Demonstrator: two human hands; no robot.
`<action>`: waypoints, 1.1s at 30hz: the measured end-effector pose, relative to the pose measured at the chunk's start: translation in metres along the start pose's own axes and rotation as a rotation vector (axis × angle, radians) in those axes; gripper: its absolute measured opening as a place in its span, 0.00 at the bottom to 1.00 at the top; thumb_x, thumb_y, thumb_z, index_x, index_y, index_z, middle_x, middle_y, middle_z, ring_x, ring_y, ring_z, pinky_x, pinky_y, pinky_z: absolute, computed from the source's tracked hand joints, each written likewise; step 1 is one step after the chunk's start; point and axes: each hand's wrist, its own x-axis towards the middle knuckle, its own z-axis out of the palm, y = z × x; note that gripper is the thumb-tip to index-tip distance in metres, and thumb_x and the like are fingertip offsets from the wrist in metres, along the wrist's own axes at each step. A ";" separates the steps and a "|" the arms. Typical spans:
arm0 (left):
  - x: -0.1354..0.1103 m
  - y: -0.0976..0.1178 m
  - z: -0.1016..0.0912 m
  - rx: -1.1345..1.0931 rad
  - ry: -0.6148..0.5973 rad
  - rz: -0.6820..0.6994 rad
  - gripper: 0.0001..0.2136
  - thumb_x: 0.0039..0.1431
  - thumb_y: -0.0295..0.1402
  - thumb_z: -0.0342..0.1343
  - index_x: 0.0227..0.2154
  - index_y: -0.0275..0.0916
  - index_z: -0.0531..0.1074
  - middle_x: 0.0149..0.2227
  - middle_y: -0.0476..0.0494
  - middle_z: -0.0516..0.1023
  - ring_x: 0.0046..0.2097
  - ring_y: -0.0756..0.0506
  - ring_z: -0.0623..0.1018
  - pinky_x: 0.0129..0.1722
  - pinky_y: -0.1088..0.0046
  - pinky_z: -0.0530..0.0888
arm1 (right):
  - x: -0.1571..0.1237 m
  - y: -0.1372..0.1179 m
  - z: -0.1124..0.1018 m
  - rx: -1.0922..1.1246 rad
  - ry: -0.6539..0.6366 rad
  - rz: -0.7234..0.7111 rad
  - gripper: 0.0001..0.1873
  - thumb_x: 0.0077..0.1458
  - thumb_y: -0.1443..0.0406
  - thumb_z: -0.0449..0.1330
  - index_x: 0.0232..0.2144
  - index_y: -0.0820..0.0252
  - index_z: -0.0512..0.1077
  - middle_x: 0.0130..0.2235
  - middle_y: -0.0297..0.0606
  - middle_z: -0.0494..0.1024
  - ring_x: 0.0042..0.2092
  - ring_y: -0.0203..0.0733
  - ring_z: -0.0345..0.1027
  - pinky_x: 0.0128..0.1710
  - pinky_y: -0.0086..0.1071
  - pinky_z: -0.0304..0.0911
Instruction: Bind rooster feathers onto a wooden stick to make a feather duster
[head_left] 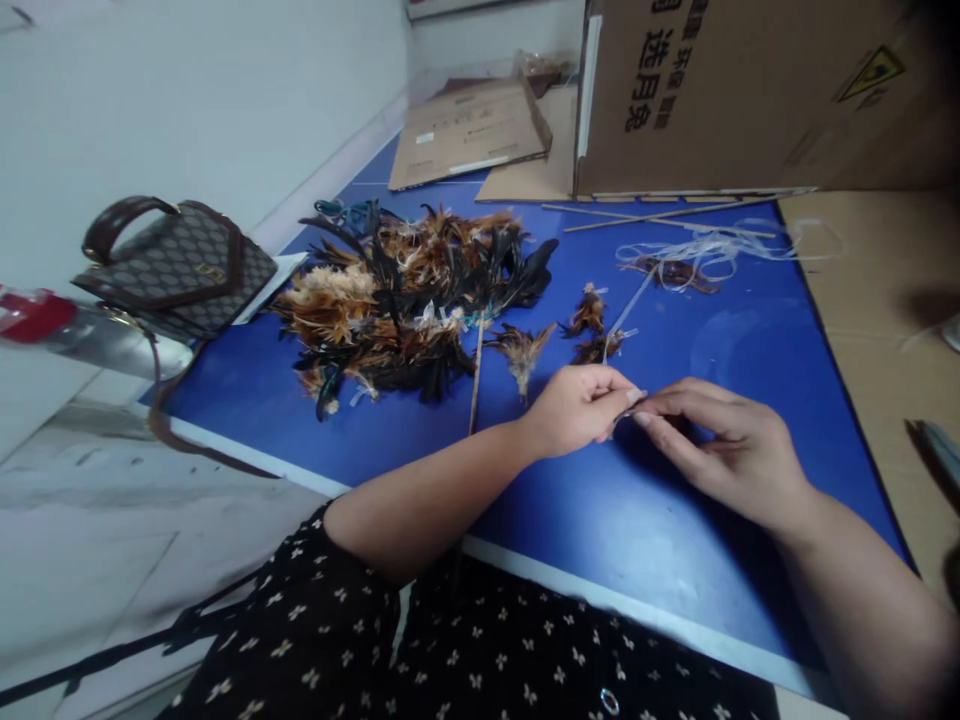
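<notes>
At the far left, a brown patterned handbag with a curved leather handle [176, 265] sits at the edge of my blue table top [645, 520]. Next to it lies a big heap of brown, tan and black feathers [405, 295], and a thin wooden stick [475, 375] runs from the heap's near edge toward me. Just right of the stick lies a small tan feather tuft [521, 350], with two more small dark feather tufts [592, 325] beyond it. My left hand [574, 408] is curled over the table, its fingertips pressed against those of my right hand [724, 440]; between them I pinch a thin pale strip [628, 305] that runs up and away across the table past the tufts. Whatever else sits between my fingertips is too small to tell. Farther back to the right, a loose tangle of clear strands [720, 245] lies beneath a large brown cardboard box with black printing [750, 90].
</notes>
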 end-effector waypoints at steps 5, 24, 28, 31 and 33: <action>-0.003 0.002 -0.002 -0.019 -0.104 -0.059 0.09 0.71 0.36 0.59 0.39 0.34 0.77 0.25 0.51 0.74 0.25 0.55 0.68 0.26 0.77 0.64 | -0.003 0.005 -0.009 -0.079 0.125 0.060 0.03 0.67 0.60 0.68 0.39 0.49 0.83 0.37 0.38 0.84 0.35 0.45 0.78 0.36 0.40 0.73; 0.000 0.006 -0.003 -0.350 -0.122 0.075 0.18 0.56 0.47 0.75 0.38 0.37 0.86 0.37 0.40 0.78 0.31 0.53 0.68 0.27 0.72 0.66 | -0.006 0.017 0.011 0.039 0.348 0.367 0.12 0.64 0.53 0.71 0.37 0.55 0.84 0.33 0.37 0.83 0.30 0.39 0.73 0.30 0.33 0.67; 0.005 0.004 -0.005 -0.406 0.001 0.061 0.18 0.58 0.46 0.73 0.42 0.37 0.84 0.37 0.40 0.80 0.34 0.52 0.72 0.32 0.72 0.70 | -0.003 0.005 0.025 0.016 0.255 0.169 0.07 0.67 0.57 0.68 0.38 0.52 0.83 0.36 0.38 0.84 0.36 0.44 0.77 0.37 0.38 0.73; 0.009 -0.001 -0.003 -0.371 0.053 0.082 0.18 0.61 0.46 0.70 0.45 0.37 0.83 0.43 0.38 0.84 0.34 0.52 0.74 0.31 0.72 0.69 | -0.001 -0.004 0.028 -0.005 0.227 0.085 0.05 0.69 0.60 0.66 0.39 0.50 0.82 0.38 0.39 0.85 0.38 0.47 0.79 0.40 0.42 0.76; 0.009 -0.006 -0.001 -0.312 0.092 0.125 0.19 0.61 0.47 0.70 0.46 0.38 0.84 0.43 0.38 0.86 0.32 0.53 0.73 0.28 0.73 0.67 | -0.001 -0.008 0.027 -0.036 0.233 0.050 0.04 0.69 0.63 0.65 0.40 0.49 0.82 0.39 0.39 0.85 0.39 0.47 0.80 0.41 0.43 0.76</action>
